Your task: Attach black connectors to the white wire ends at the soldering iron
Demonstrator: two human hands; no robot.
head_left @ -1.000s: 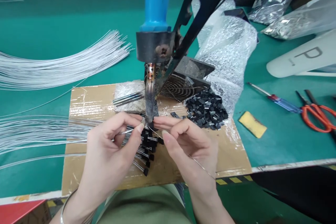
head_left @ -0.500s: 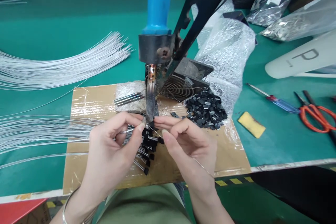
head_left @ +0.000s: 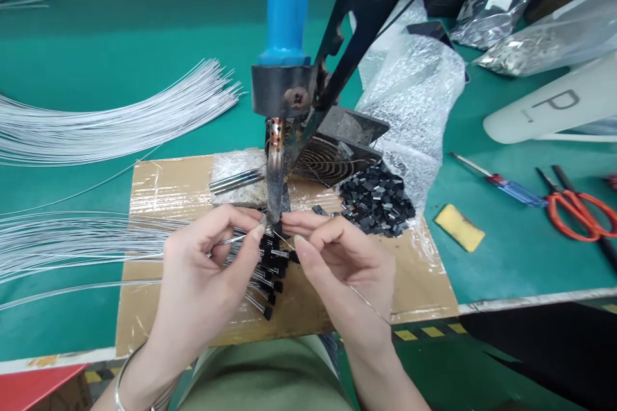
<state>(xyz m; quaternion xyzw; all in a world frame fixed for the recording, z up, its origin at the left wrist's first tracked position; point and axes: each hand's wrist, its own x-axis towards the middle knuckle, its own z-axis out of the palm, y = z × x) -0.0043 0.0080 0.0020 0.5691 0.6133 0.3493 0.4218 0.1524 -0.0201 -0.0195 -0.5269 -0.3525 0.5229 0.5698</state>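
Note:
A soldering iron [head_left: 276, 173] with a blue handle is clamped pointing down, its tip between my two hands. My left hand [head_left: 212, 263] pinches a thin grey wire [head_left: 232, 240] just left of the tip. In my right hand [head_left: 344, 263], thumb and fingers are closed on a strand of solder wire [head_left: 284, 241], whose tail runs back across the palm. The fingertips of my right hand reach a small black piece by the tip. Under my hands lie several wires ending in black connectors [head_left: 267, 312]. The exact joint at the tip is hidden.
Black connector pieces [head_left: 378, 199] are heaped on the cardboard [head_left: 409, 282], near a round-grilled fan [head_left: 328, 160]. White wires [head_left: 144, 125] lie at left. A yellow sponge [head_left: 459, 228], screwdriver [head_left: 506, 186] and orange-handled scissors [head_left: 578, 215] are at right. The black stand arm [head_left: 357, 45] slants overhead.
Both hands stay almost in place at the iron's tip. The view has shifted slightly, so the iron and the things at right appear a little further left.

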